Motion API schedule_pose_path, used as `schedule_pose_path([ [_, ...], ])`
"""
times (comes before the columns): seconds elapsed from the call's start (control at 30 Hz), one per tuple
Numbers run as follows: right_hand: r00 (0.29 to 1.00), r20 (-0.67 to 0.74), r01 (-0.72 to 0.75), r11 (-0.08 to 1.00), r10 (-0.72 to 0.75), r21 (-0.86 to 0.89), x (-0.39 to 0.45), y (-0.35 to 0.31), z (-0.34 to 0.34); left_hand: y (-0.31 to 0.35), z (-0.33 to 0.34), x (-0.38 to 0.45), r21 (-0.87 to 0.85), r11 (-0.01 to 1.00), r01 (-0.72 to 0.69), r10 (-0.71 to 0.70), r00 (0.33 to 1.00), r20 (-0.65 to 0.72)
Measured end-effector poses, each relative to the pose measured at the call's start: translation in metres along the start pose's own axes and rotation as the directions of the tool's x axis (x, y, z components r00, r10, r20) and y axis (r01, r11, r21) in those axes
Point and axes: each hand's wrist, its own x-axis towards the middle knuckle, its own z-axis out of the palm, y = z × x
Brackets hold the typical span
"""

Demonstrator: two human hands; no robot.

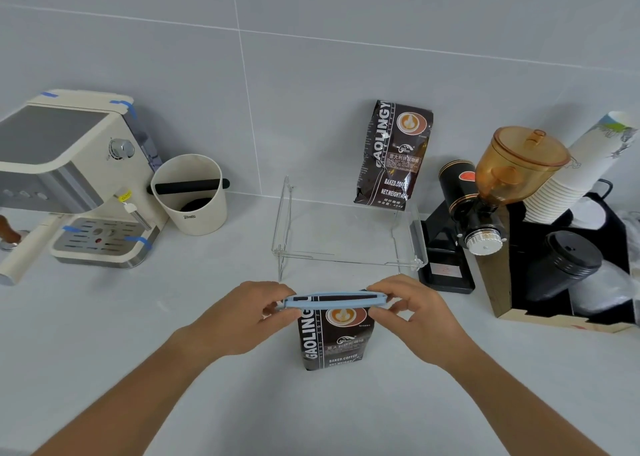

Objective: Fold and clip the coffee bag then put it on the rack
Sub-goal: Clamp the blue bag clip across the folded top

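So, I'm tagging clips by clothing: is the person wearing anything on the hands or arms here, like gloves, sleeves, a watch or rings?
Nothing visible. The left hand and right hand are bare, with no gloves. Both forearms are uncovered down to the bottom edge of the picture, so no sleeves show. No watch, bracelet or ring can be seen on either wrist or on the fingers that face the camera.

The clear rack [346, 244] stands just behind the two hands, and its top shelf is bare in front. A second coffee bag [394, 155] stands at the shelf's back right. The black grinder [464, 227] crowds the rack's right side. The white cup [190, 195] sits well apart on the left, with open counter [221, 275] between.
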Motion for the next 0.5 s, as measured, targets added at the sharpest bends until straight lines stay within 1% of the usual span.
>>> schedule_pose_path([
  [0.07, 0.998, 0.016, -0.058, 0.998, 0.057, 0.039, -0.001, 0.007, 0.003, 0.004, 0.009, -0.003, -0.15, 0.987, 0.05, -0.059, 0.997, -0.052],
  [0.17, 0.983, 0.066, -0.178, 0.976, 0.171, 0.125, -0.003, 0.019, 0.011, 0.008, 0.023, -0.007, -0.352, 0.928, 0.122, -0.169, 0.98, -0.108],
  [0.23, 0.97, 0.107, -0.236, 0.957, 0.22, 0.171, -0.003, 0.025, 0.016, 0.008, 0.033, -0.009, -0.48, 0.864, 0.15, -0.234, 0.965, -0.119],
  [0.3, 0.962, 0.137, -0.262, 0.942, 0.237, 0.209, -0.003, 0.029, 0.021, 0.007, 0.042, -0.011, -0.596, 0.785, 0.17, -0.308, 0.941, -0.138],
  [0.43, 0.956, 0.137, -0.289, 0.921, 0.261, 0.26, -0.006, 0.035, 0.031, 0.012, 0.061, -0.014, -0.759, 0.629, 0.167, -0.431, 0.887, -0.163],
  [0.5, 0.955, 0.106, -0.294, 0.919, 0.276, 0.262, -0.01, 0.037, 0.036, 0.013, 0.072, -0.016, -0.797, 0.585, 0.15, -0.466, 0.867, -0.179],
])
